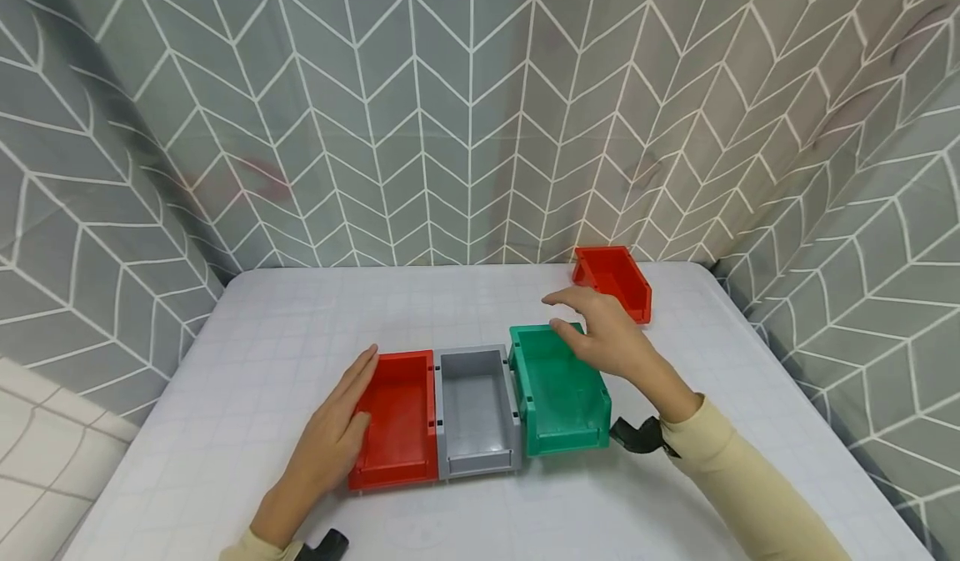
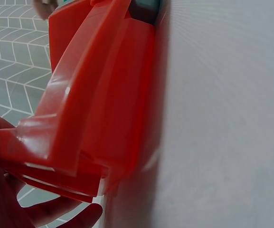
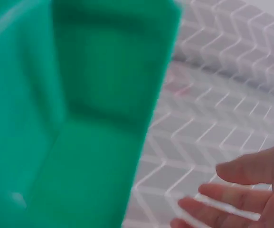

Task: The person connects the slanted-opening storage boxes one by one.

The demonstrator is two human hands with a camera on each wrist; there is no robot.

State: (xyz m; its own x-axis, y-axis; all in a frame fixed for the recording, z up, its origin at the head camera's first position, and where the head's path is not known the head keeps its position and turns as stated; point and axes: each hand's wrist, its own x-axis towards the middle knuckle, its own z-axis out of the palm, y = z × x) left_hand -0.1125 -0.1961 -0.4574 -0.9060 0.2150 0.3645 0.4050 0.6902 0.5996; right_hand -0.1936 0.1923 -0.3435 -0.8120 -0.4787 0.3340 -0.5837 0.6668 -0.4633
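Three open bins stand side by side: a red bin (image 1: 399,415), a grey bin (image 1: 477,407) and a green bin (image 1: 564,394). My left hand (image 1: 330,436) lies along the left wall of the red bin, fingers extended, thumb near the rim. In the left wrist view the fingers reach past the end of that red bin (image 2: 122,95). Over the far right corner of the green bin hovers my right hand (image 1: 607,336), fingers spread and holding nothing. The right wrist view shows it apart from the green bin (image 3: 94,161).
A second red bin (image 1: 615,277) stands behind the right hand near the table's far edge, partly hidden by it. All the bins are on a white table (image 1: 285,328). Patterned grey curtains (image 1: 450,127) surround the table at the back and sides.
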